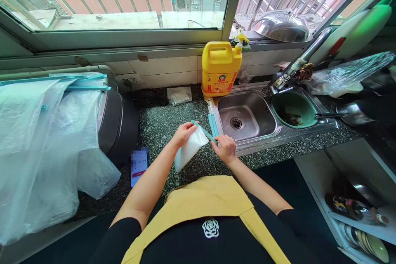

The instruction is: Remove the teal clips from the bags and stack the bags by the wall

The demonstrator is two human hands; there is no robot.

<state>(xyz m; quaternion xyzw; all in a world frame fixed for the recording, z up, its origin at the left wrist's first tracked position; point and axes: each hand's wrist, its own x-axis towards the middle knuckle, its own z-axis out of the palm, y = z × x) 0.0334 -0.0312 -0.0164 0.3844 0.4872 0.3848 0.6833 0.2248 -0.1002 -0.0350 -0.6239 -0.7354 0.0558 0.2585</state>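
Note:
Over the dark speckled counter point(161, 126) I hold a small white plastic bag point(189, 150) with a teal zip strip along its top. My left hand point(183, 133) grips the strip's left end. My right hand point(225, 148) pinches its right end, close to the steel sink point(246, 117). The bag hangs down between the two hands, its lower end near the counter. More teal strips point(213, 124) lie beside the sink's left rim.
A yellow detergent jug point(220, 68) stands behind the sink. A green basin point(293, 109) sits under the tap point(297, 66). Large clear bags point(46, 144) cover a dark appliance point(119, 123) at left. A phone point(139, 166) and a folded bag point(179, 95) lie on the counter.

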